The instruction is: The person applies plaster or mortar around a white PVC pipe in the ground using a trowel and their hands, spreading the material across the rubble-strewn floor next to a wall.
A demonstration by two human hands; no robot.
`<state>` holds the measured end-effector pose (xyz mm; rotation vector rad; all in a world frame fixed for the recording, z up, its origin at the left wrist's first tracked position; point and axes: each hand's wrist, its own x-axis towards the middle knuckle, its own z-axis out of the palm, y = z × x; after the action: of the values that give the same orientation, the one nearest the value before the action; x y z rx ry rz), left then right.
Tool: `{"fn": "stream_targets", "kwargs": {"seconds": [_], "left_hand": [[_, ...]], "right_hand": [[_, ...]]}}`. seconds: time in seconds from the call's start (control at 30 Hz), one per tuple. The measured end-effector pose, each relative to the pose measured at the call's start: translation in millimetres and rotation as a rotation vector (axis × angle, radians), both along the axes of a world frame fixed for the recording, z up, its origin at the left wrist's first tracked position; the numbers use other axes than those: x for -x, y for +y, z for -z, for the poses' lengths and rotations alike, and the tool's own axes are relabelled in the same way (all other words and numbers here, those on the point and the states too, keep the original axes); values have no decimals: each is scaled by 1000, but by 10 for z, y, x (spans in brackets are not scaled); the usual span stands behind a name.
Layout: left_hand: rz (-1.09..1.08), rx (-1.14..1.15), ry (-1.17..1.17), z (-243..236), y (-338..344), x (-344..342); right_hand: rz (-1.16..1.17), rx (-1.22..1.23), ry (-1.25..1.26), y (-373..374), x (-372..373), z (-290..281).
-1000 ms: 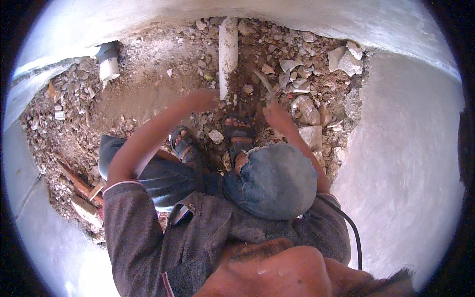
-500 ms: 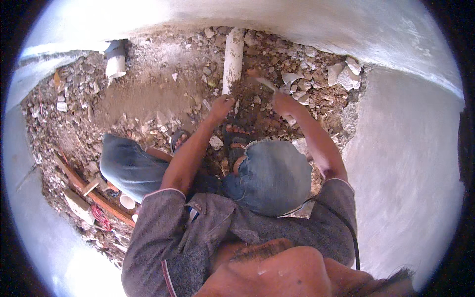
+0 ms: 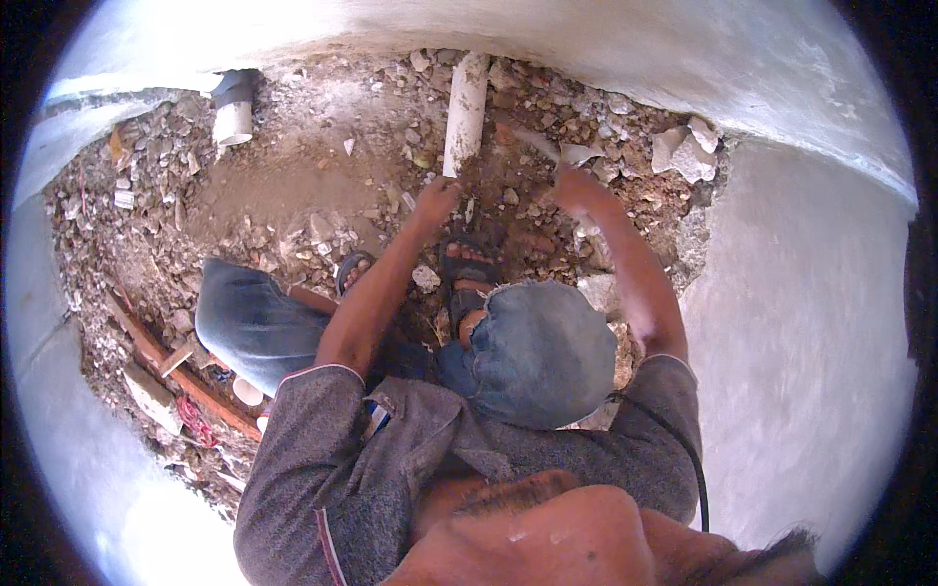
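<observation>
The white pipe [image 3: 466, 112] is lying on the rubble-strewn ground [image 3: 283, 186], running from the ground's far edge, at the foot of the pale wall [image 3: 547, 44], toward the person's sandaled foot [image 3: 471, 259]. The left hand [image 3: 439, 198] is curling its fingers right at the pipe's near end; whether it is gripping the pipe or only resting against it, I cannot tell. The right hand [image 3: 580, 189] is closing in a fist around a pale tool [image 3: 535, 145], whose blurred length is pointing up and left toward the pipe, short of it, with a white shard [image 3: 582, 153] lying just beyond the knuckles. The pipe is looking like plastic, so it is probably light for its length, stiff along its run and liable to crack under a hard knock; with its far end meeting the ground's edge, it may be sitting firmly there. Brown soil is streaking its side, likely making it gritty rather than slick. The near end is offering the best hold, with fingers wrapping the round wall. The tool is seeming slim and rigid, best held at the end where the fist is sitting.
</observation>
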<state>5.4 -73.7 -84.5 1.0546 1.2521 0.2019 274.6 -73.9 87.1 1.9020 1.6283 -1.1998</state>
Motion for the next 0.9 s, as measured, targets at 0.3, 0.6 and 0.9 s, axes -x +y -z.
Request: {"fn": "stream_targets", "kwargs": {"seconds": [0.3,0.6,0.9], "left_hand": [[48,-60,0,132,-114,-137],[70,-87,94,-79,-49,-248],[-28,-207,62,228,-54,27]], "right_hand": [[-109,106,-80,-491,-83,523],[-245,29,-127,49,-124,731],[-376,118,-90,223,16,305]]}}
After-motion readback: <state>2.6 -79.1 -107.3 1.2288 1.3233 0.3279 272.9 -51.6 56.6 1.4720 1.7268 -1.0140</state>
